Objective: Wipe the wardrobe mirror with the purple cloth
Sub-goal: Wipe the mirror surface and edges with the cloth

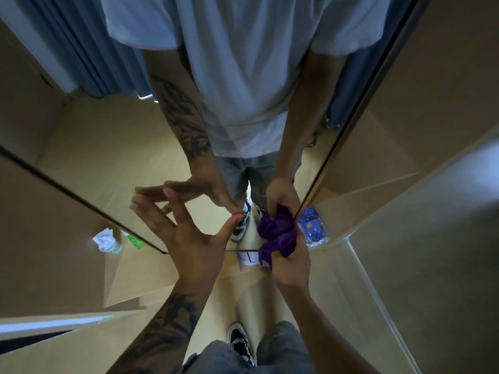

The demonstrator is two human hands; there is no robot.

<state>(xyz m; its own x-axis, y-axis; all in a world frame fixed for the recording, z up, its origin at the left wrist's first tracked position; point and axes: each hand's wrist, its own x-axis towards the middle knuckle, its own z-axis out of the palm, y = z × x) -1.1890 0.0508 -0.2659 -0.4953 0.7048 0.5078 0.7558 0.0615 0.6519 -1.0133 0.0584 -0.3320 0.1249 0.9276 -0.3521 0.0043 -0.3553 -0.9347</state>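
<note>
bunched purple cloth (275, 234) against mirror (108, 163) bottom

I'm seeing the wardrobe mirror (108, 163) lying open above and to the left of my hands. My left hand (186, 238) is spreading its fingers against the glass low down, blocking that stretch. My right hand (290, 263) is pressing the purple cloth (275, 238) at the mirror's lower right corner, tight beside the dark frame edge (351, 125).
</note>
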